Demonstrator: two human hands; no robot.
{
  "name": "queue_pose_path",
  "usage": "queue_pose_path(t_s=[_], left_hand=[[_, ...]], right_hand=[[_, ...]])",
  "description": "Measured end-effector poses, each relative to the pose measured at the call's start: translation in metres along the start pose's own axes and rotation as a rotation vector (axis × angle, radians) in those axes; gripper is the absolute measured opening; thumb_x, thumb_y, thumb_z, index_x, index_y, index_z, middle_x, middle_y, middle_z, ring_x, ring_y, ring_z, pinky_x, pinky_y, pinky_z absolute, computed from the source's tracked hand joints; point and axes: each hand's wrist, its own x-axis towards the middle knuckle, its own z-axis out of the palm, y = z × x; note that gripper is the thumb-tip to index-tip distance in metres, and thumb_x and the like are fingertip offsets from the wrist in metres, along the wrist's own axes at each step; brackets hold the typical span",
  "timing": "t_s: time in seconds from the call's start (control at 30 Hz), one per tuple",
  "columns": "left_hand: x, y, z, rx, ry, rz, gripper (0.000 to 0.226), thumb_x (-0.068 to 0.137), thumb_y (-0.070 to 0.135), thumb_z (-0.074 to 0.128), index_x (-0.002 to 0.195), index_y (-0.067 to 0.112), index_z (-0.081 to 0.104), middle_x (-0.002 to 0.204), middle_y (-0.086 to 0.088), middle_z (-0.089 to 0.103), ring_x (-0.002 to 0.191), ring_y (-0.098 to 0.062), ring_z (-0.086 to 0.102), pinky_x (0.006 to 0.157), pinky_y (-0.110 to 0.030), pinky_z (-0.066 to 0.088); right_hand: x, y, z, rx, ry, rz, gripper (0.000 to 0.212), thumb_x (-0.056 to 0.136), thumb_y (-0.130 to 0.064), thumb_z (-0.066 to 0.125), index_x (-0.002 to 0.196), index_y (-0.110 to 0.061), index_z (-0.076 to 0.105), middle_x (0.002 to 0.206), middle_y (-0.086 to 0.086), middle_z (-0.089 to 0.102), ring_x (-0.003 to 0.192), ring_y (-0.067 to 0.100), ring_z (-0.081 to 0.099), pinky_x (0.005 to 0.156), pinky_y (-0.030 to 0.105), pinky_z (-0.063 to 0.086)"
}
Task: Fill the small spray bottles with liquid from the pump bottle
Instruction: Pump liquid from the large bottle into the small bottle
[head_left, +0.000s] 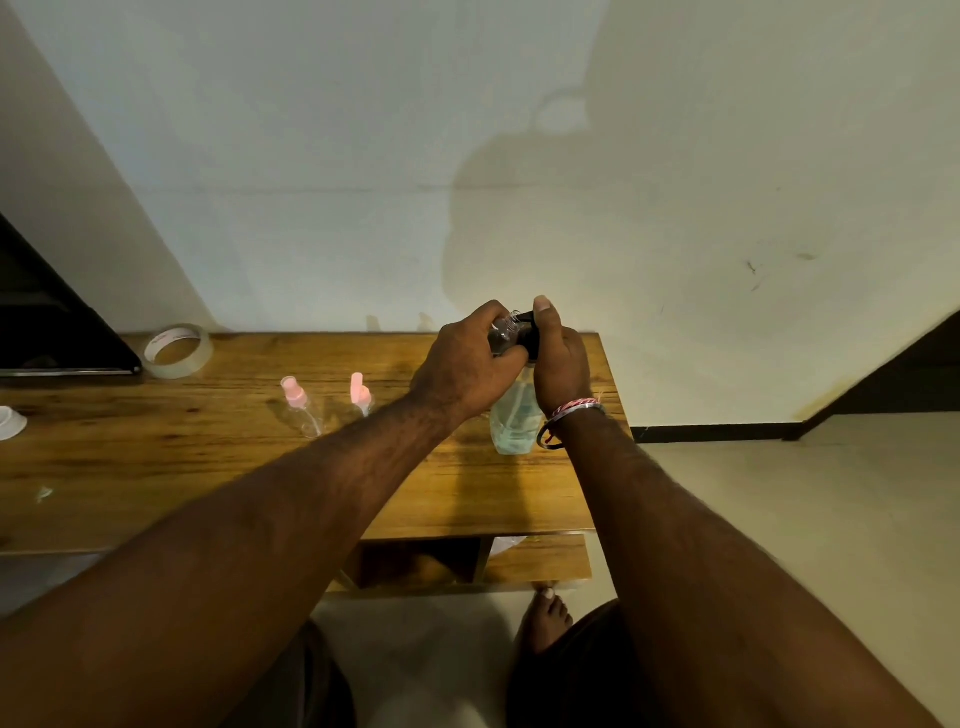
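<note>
Both hands meet above the right end of the wooden surface (218, 467), against a pale wall. The left hand (462, 369) curls its fingers (488, 317) and thumb round a small clear spray bottle (501, 335), which lies tilted inside that grasp with its open threaded neck pointing toward the right hand; only the neck and a bit of the shoulder show between the fingers, the rest is covered by the palm. The right hand (558, 358) closes round the black pump head (530, 332) of the pump bottle (514, 421), thumb raised on top and the other fingers wrapped down behind it. The small bottle's neck sits just beside the black head, touching it or nearly so; which one cannot be told. The pump bottle stands upright on the surface below the right hand, clear, with pale blue-green liquid in its lower part. A bangle and red-and-white thread (569, 415) circle the right wrist.

To the left, well apart from the hands, two more small clear bottles with pink tops (296, 397) (360, 392) rest on the surface. Farther left, near the wall, lies a roll of clear tape (176, 351), and a white object (10, 421) sits at the frame's edge. A bare foot (545, 621) shows on the floor below.
</note>
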Motion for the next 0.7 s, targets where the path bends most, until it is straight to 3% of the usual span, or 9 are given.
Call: queue_pose_path(t_s=[0.4,0.53,0.7], left_hand=[[-0.0006,-0.0022,0.0016,0.006,-0.016,-0.008,0.022,0.091,0.028,0.071,0.111,0.024,0.064,0.093,0.006,0.073,0.082,-0.014,0.071,0.076,-0.042,0.063],[-0.001,-0.0016,0.001,-0.003,-0.001,-0.012,0.018,0.091,0.025,0.071,0.107,0.024,0.064,0.089,0.008,0.073,0.081,-0.015,0.07,0.075,-0.041,0.062],[-0.0009,0.0008,-0.0018,0.001,-0.016,0.002,0.02,0.092,0.027,0.07,0.11,0.023,0.063,0.091,0.006,0.073,0.081,-0.015,0.07,0.075,-0.043,0.063]], right_hand=[[-0.0001,-0.0042,-0.0017,0.035,0.011,0.012,0.047,0.109,-0.03,0.045,0.072,-0.019,0.071,0.065,-0.008,0.07,0.063,-0.003,0.063,0.063,0.015,0.049],[0.0003,-0.0008,-0.0004,0.025,-0.033,0.001,0.051,0.106,-0.046,0.045,0.077,-0.017,0.076,0.074,-0.002,0.075,0.073,0.007,0.068,0.068,0.017,0.051],[-0.0018,-0.0013,0.0004,0.024,-0.019,-0.003,0.053,0.097,-0.057,0.044,0.076,-0.02,0.076,0.075,-0.002,0.075,0.072,0.004,0.067,0.066,0.014,0.05]])
